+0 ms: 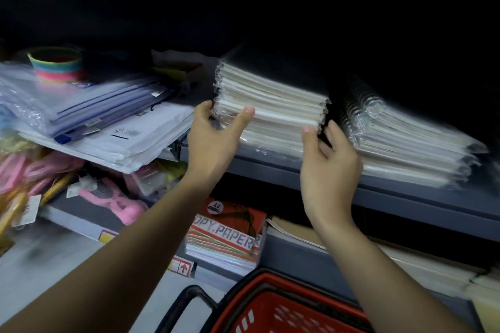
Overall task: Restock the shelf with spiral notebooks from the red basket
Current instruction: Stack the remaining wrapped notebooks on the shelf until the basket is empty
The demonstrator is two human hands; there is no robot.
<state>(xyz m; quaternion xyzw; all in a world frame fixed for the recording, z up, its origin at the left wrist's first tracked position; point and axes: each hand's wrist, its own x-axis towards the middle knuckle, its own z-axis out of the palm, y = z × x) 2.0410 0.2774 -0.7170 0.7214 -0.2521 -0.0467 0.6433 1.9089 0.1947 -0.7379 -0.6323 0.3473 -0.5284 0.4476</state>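
In the head view, the left hand (213, 132) held the near left corner of the stack of wrapped notebooks (273, 105), thumb laid across the front page edges and fingers curled round the corner. The right hand (328, 159) gripped the stack's near right corner, thumb on the front and fingers tucked into the dark gap beside it. The stack rested on the grey shelf (405, 197), its long axis running from the front lip back into the dark; the wrapped page edges faced the person. Both hands lay in front of and slightly below the stack, about equally near.

Right of the stack, just beside it, a second pile of spiral notebooks (405, 138) lay with its wire coils towards the gap, so room on that side was tight. Left of the stack, some bare shelf showed before a heap of plastic folders (94, 121). Behind the stack the shelf was too dark to judge. The red basket (286, 308) stood below the stack, by the person; its contents were hidden. My judgement: any squaring push should go straight back.
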